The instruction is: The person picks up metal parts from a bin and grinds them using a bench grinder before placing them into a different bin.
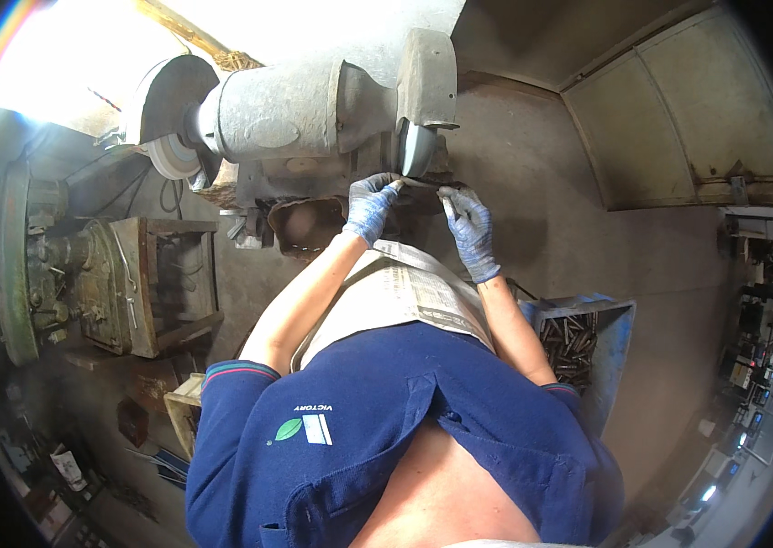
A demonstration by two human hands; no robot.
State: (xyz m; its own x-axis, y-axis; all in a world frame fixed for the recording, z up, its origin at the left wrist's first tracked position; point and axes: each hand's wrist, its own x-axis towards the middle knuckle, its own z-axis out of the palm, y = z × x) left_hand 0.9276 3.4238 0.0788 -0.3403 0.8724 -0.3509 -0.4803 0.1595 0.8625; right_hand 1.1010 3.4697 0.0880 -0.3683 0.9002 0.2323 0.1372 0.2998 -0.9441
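Observation:
A grey bench grinder (277, 105) stretches across the top of the head view. Under its right guard sits a pale grinding wheel (416, 151); a white wheel (173, 157) shows at its left end. A thin, narrow metal piece (421, 184) lies crosswise at the lower edge of the right wheel. My left hand (371, 210), in a blue-grey glove, pinches its left end. With fingertips closed at the other end, my right hand (470, 230), gloved alike, grips it too. Whether the piece touches the wheel I cannot tell.
A blue-edged bin (613, 352) with many small metal pieces stands by my right elbow. Printed paper (414, 283) covers my lap. At left are a boxy metal frame (144, 283) and a machine (62, 283). Beneath the grinder sits a brown open container (306, 226).

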